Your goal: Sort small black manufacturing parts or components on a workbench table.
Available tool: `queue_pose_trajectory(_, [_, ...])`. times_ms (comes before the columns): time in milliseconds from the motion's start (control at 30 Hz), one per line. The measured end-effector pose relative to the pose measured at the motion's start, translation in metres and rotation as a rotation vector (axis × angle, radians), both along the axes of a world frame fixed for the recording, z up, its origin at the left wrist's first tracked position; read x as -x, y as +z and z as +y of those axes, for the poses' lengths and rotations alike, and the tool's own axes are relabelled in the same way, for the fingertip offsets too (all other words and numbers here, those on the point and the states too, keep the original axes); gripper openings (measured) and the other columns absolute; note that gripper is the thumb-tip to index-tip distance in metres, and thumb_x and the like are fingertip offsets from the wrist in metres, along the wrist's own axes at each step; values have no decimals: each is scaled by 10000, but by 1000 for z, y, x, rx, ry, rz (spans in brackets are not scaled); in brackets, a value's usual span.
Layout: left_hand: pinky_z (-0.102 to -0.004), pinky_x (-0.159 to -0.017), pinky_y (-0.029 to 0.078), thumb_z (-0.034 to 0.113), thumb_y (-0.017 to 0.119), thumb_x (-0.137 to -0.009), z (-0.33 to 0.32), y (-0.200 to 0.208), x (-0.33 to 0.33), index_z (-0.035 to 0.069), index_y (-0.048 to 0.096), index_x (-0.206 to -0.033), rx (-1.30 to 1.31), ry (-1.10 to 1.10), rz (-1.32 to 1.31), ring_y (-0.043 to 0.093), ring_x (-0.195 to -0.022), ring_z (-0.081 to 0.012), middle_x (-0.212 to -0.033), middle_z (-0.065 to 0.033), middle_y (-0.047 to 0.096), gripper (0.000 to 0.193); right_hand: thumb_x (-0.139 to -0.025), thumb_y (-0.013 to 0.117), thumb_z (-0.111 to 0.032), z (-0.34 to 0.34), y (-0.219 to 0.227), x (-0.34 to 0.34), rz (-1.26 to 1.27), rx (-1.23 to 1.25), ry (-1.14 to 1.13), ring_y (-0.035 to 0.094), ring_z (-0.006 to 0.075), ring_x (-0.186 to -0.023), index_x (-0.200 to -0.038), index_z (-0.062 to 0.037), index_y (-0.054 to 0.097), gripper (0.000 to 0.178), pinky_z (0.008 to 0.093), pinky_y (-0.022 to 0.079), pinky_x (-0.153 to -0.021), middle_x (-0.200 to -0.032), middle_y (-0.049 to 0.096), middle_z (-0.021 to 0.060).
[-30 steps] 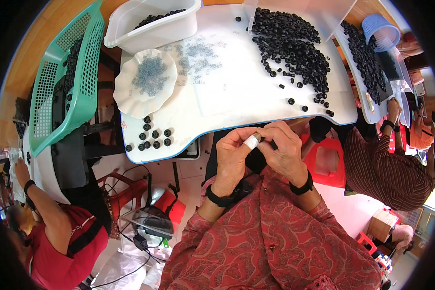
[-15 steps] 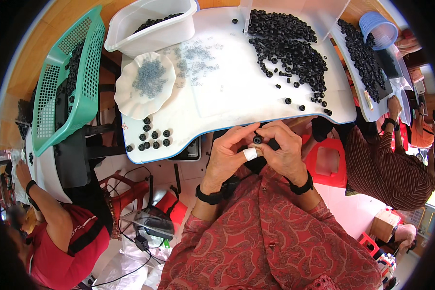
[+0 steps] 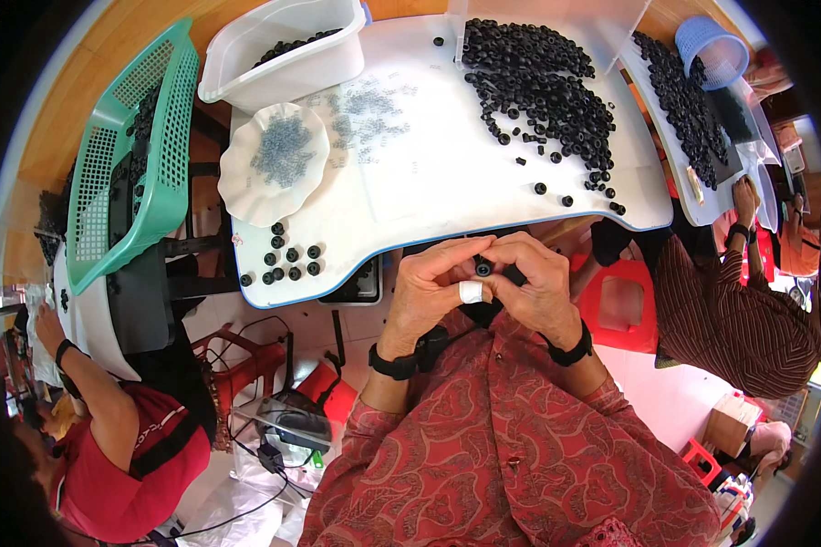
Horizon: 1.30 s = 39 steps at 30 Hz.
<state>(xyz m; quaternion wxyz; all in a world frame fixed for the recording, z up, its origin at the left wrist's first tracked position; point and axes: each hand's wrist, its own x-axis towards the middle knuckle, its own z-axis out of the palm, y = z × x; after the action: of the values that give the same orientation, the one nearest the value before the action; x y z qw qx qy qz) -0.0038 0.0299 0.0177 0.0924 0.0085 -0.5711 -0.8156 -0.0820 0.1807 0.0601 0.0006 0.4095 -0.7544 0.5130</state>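
Just off the front edge of the white table [image 3: 429,196], my two hands meet around one small black round part [image 3: 483,269]. My left hand [image 3: 433,278], its thumb wrapped in white tape, pinches the part from one side. From the other side my right hand [image 3: 540,281] closes its fingers on it. The part's round end faces up, with a darker centre. Fingertips cover much of its side. Similar black parts [image 3: 556,109] lie heaped at the table's back right. A wavy-rimmed white dish [image 3: 237,182] with small clear pieces [image 3: 283,150] stands to the left.
More clear pieces [image 3: 365,114] are scattered behind the dish. Several black parts [image 3: 294,255] stand grouped at the table's left corner. A white tub [image 3: 283,77] and a green basket [image 3: 169,196] hold black parts. A red stool [image 3: 643,305] and co-workers [image 3: 739,310] are on both sides.
My hands stay together on the black part, with only slight shifts of the fingers. The view has shifted slightly. The groups of parts on the table look the same.
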Motion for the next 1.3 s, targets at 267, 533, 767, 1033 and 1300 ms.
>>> queue_pose_trajectory(267, [-194,-706,470,10,809,-676,4,-3,5,40,620,-1238,36,-13,82,553,-848,-65,-1200,-81,608,594,-676,770,26,6,-5,1,-122,41,-14,635,150,-698,-929,-25,640,289,268,512,-622,-838,650,84])
queue_pose_trajectory(533, [-224,-766,459,322,801,-736,23,7,13,14,601,-1234,50,66,211,553,-920,-111,-1218,-94,572,619,-718,803,-46,7,-7,-7,-292,174,-12,583,95,-692,-943,-18,650,274,240,482,-631,-813,632,42])
queue_pose_trajectory(767, [-250,-726,476,525,658,-829,36,17,13,-8,648,-1101,167,239,218,595,-879,-148,-1101,-133,638,598,-721,810,-64,8,-3,-12,-310,237,-9,566,97,-667,-910,-11,646,255,233,453,-598,-813,618,45])
queue_pose_trajectory(1033, [-290,-765,486,601,573,-847,38,22,16,-13,674,-1016,214,278,191,620,-903,-188,-1023,-145,671,645,-732,802,-60,10,0,-12,-241,269,-25,568,108,-655,-896,-10,644,233,236,448,-580,-822,618,60])
queue_pose_trajectory(1300, [-246,-825,462,213,506,-996,43,16,9,-27,628,-1113,-230,272,34,579,-914,-117,-1042,-74,645,294,-689,807,-3,7,6,-5,-27,226,-111,624,146,-717,-974,-2,649,325,265,507,-630,-883,646,101])
